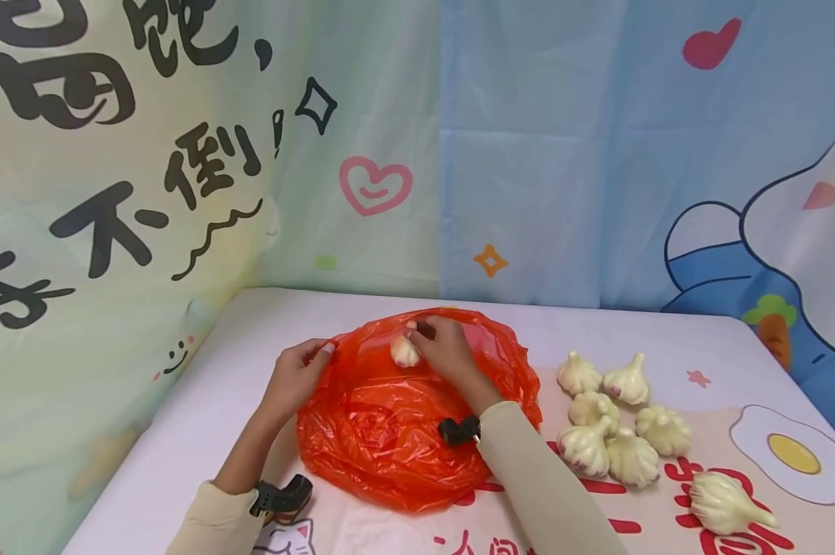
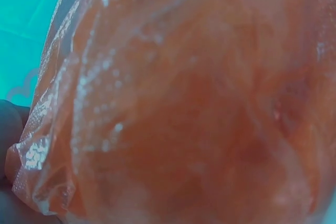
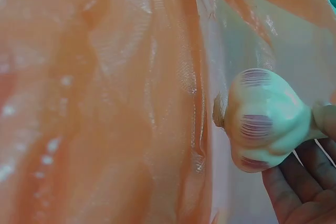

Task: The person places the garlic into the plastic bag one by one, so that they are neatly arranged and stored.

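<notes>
A red plastic bag [image 1: 389, 439] lies spread on the table with its mouth open. At its upper left rim my left hand [image 1: 294, 381] pinches the edge of the plastic between thumb and fingers. My right hand [image 1: 448, 351] holds a garlic bulb [image 1: 405, 351] by its stem over the bag's opening. In the right wrist view the bulb [image 3: 268, 121] shows purple streaks and a brown root end, with the bag's film [image 3: 131, 103] beside it. The bag's film [image 2: 184, 103] fills most of the left wrist view.
Right of the bag, several garlic bulbs [image 1: 632, 462] sit in a cluster on the printed tablecloth [image 1: 722, 432]. One more bulb [image 1: 725, 501] lies apart, nearer the front right. Behind the table hangs a printed cloth backdrop [image 1: 528, 193].
</notes>
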The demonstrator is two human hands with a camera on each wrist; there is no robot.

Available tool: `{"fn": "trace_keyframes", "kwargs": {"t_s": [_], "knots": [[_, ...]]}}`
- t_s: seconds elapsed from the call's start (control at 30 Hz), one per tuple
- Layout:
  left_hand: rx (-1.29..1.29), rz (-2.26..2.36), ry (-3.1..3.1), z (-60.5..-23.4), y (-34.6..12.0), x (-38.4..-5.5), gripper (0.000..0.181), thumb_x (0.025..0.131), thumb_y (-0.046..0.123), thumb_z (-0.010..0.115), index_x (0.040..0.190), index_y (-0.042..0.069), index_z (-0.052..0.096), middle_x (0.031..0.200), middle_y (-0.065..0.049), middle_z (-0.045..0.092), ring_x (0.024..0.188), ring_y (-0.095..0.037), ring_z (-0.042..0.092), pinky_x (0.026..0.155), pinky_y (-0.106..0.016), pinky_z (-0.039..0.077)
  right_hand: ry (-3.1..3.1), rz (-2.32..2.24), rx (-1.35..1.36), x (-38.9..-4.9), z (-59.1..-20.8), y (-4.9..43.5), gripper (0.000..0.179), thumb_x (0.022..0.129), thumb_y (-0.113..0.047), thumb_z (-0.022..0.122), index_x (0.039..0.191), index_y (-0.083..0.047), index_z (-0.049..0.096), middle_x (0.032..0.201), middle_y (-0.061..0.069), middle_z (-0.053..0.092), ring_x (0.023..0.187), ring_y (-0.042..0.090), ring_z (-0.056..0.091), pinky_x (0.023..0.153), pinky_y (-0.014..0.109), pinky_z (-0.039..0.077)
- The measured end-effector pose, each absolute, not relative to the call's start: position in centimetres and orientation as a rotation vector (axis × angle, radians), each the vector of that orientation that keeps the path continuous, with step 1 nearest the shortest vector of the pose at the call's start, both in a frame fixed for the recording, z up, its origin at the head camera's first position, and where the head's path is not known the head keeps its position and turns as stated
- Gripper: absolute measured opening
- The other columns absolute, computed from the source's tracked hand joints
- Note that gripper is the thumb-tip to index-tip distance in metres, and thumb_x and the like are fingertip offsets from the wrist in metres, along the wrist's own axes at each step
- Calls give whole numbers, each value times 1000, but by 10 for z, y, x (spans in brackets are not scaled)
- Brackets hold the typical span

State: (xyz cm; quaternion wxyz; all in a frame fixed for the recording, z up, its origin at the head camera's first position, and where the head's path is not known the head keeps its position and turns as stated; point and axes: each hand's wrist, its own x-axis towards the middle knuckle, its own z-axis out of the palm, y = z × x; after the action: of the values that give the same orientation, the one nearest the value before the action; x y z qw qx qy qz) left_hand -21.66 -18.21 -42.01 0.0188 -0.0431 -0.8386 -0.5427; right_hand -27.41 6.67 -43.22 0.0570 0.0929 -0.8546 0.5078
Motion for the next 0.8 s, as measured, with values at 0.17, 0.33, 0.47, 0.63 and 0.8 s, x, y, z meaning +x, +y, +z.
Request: {"fn": "trace_keyframes", "kwargs": {"t_s": [0.17, 0.33, 0.47, 0.63, 0.8], "knots": [[-117, -1631, -2615, -420, -185, -218, 32, 102, 30, 50, 119, 8, 66, 107, -9, 67, 88, -25, 64, 76, -34, 57, -2566, 1556, 280, -278, -435, 62, 22, 93, -18, 67, 108, -3, 71, 100, 7, 69, 89, 23, 60, 84, 36, 55], [-138, -1640, -2612, -422, -184, -219, 32, 102, 30, 51, 119, 7, 66, 106, -10, 67, 88, -25, 65, 76, -34, 58, -2558, 1568, 272, -281, -443, 59, 22, 94, -18, 66, 110, -4, 72, 99, 7, 70, 89, 23, 61, 84, 34, 55], [-164, -1628, -2598, -422, -181, -221, 34, 102, 32, 51, 118, 7, 67, 104, -9, 68, 87, -25, 64, 76, -34, 57, -2530, 1558, 252, -282, -445, 58, 25, 93, -21, 67, 113, -6, 71, 101, 6, 69, 90, 23, 62, 84, 35, 55], [-152, -1602, -2601, -422, -181, -221, 33, 102, 30, 50, 116, 6, 68, 102, -10, 68, 86, -25, 63, 76, -34, 57, -2605, 1574, 296, -282, -447, 59, 31, 90, -20, 71, 118, -6, 68, 107, 6, 68, 95, 23, 62, 86, 35, 54], [-162, -1620, -2587, -423, -184, -220, 34, 102, 30, 50, 116, 5, 68, 103, -11, 68, 86, -25, 63, 75, -33, 57, -2642, 1589, 304, -282, -449, 58, 27, 90, -20, 71, 113, -6, 68, 104, 5, 68, 93, 22, 61, 86, 34, 54]]}}
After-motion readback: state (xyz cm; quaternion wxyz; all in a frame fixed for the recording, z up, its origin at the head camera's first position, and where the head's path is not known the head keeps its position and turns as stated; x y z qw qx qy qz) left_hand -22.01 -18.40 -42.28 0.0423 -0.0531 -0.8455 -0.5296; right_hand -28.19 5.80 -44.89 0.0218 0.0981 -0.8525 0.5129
